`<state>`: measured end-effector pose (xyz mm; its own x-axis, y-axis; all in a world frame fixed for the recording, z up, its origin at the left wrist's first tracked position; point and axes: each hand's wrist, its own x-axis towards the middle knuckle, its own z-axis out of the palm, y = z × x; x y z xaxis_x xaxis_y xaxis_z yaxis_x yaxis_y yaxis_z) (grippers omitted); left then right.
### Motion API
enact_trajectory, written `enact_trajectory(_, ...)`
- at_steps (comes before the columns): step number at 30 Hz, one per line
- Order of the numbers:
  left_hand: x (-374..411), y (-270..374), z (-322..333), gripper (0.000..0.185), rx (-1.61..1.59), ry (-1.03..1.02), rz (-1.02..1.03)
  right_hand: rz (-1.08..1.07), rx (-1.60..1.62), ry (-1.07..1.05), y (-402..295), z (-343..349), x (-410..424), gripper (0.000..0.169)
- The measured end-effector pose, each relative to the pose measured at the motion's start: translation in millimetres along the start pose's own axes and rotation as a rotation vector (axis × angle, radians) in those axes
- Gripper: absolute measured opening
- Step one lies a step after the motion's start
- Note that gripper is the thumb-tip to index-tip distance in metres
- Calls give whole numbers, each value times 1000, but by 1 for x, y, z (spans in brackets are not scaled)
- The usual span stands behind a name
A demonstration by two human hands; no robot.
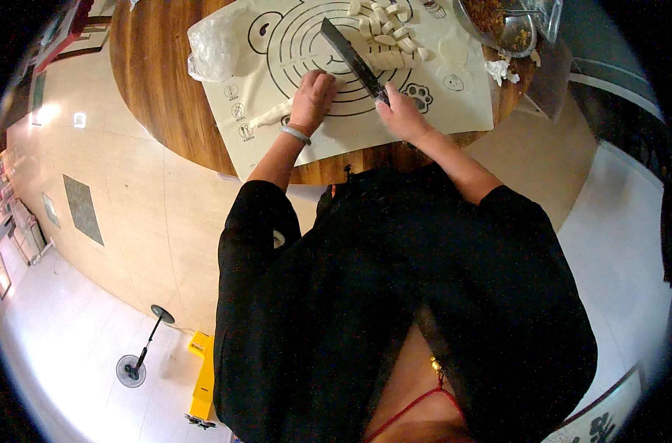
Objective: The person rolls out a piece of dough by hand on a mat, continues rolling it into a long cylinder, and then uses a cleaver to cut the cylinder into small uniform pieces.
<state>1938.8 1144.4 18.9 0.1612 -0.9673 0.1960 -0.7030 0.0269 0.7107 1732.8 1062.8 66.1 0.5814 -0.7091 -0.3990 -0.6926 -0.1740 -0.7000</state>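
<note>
My right hand grips the handle of a knife with a broad dark blade, which is held over a printed dough mat. My left hand, with a bangle at the wrist, rests on a rope of dough lying on the mat; the fingers hide its right part, so whether they grip it cannot be told. Right of the blade lies a row of cut dough. Beyond it sit several small loose dough pieces, and a thin pale round lies further right.
A crumpled clear plastic bag lies at the mat's upper left. Metal bowls with brown filling stand at the upper right, beside a crumpled white tissue. The round wooden table has its near edge just before my body.
</note>
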Motion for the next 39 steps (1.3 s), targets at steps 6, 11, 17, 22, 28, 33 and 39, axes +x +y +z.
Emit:
enact_trajectory(6, -1, -1, -8, 19, 110, 27, 181, -156, -99, -97, -3, -23, -14, 40)
enact_trajectory(11, -2, -9, -12, 17, 111, -46, 252, -179, -132, -155, -9, -20, -32, 34)
enact_trajectory(17, 0, -13, -6, 15, 105, -66, 249, -167, -151, -176, -9, -3, -30, 35)
enact_trajectory(22, -1, -11, -8, 14, 130, -108, 175, -143, -156, -136, -10, 13, -12, 39)
enact_trajectory(28, -13, -6, -17, 14, 116, 15, 182, -102, 20, -43, -13, 10, -8, 37)
enact_trajectory(33, -18, -10, -22, 16, 114, -21, 207, -148, -35, -131, -17, 0, -24, 29)
enact_trajectory(39, -17, -16, -21, 17, 114, -74, 192, -174, -138, -167, -23, 11, -31, 30)
